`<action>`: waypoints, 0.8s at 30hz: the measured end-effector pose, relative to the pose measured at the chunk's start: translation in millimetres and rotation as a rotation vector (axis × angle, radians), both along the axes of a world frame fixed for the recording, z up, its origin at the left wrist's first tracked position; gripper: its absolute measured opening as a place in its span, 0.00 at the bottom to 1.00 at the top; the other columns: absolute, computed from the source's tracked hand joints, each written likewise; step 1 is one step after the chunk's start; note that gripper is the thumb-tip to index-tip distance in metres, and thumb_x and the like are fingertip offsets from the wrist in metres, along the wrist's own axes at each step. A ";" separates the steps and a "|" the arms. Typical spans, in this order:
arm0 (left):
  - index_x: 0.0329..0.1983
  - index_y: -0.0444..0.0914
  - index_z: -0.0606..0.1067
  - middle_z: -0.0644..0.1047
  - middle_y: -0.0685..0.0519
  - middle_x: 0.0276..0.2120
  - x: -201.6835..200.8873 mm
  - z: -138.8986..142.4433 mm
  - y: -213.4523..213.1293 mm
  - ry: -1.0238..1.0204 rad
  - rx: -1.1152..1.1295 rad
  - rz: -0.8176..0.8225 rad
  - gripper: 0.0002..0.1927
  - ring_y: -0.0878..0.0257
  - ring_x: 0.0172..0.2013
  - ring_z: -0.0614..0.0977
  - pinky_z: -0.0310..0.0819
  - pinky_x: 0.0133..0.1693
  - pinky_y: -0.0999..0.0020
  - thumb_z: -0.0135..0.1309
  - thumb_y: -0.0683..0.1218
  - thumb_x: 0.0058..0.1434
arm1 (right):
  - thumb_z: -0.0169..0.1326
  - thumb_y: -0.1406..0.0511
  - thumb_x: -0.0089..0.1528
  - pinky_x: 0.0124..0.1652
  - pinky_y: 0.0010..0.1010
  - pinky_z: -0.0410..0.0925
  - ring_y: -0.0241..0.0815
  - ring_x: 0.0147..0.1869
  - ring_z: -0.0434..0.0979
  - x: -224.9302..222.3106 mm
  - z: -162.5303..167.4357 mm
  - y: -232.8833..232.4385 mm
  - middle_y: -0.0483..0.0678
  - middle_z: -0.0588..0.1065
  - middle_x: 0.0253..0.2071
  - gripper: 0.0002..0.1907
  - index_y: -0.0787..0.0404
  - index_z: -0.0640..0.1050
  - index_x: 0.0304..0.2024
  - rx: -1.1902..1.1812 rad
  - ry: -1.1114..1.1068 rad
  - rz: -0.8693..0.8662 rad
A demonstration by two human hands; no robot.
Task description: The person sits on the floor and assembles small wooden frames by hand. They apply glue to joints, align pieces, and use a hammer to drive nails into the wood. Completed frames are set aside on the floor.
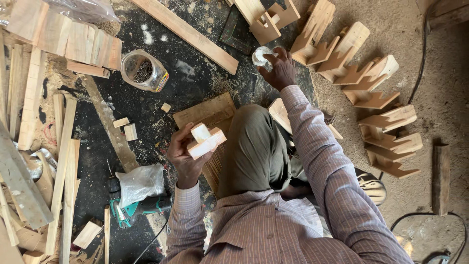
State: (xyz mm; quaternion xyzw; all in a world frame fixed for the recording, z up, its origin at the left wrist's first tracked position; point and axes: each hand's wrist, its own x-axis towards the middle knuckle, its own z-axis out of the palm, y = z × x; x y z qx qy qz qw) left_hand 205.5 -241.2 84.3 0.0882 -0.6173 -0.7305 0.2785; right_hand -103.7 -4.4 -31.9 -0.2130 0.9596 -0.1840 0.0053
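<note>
Left hand (183,154) grips a small notched wooden block (206,141) beside the knee, right hand (279,68) farther out closes on a white lump (261,55) near cut pieces (373,93); one-handed, the block could slip into the sawdust.

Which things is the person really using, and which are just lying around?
In use:
- left hand holds a small wooden block piece
- right hand reaches a small white tub

Lying around:
- jar of nails
- power tool
- plastic bag
- wooden planks
- row of notched wooden pieces
</note>
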 end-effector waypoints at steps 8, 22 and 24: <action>0.66 0.37 0.71 0.80 0.50 0.54 -12.5 -28.0 -14.1 -0.055 -0.039 0.031 0.36 0.63 0.51 0.84 0.84 0.53 0.66 0.73 0.42 0.55 | 0.69 0.48 0.52 0.58 0.56 0.61 0.57 0.65 0.65 -22.5 -32.6 -21.9 0.52 0.71 0.60 0.26 0.47 0.85 0.50 0.148 -0.043 -0.044; 0.65 0.37 0.71 0.79 0.49 0.54 -22.6 -37.6 -14.4 -0.044 -0.053 0.023 0.35 0.62 0.52 0.84 0.85 0.55 0.66 0.73 0.44 0.56 | 0.72 0.50 0.51 0.56 0.61 0.59 0.58 0.68 0.65 -23.4 -34.1 -26.7 0.52 0.69 0.63 0.29 0.51 0.82 0.51 0.090 -0.089 -0.106; 0.66 0.38 0.71 0.80 0.50 0.53 -23.4 -36.4 -13.6 -0.048 -0.028 0.010 0.35 0.63 0.51 0.84 0.85 0.54 0.66 0.73 0.43 0.56 | 0.73 0.53 0.49 0.55 0.61 0.60 0.59 0.68 0.65 -20.8 -31.7 -23.8 0.54 0.69 0.64 0.33 0.52 0.80 0.55 0.022 -0.027 -0.099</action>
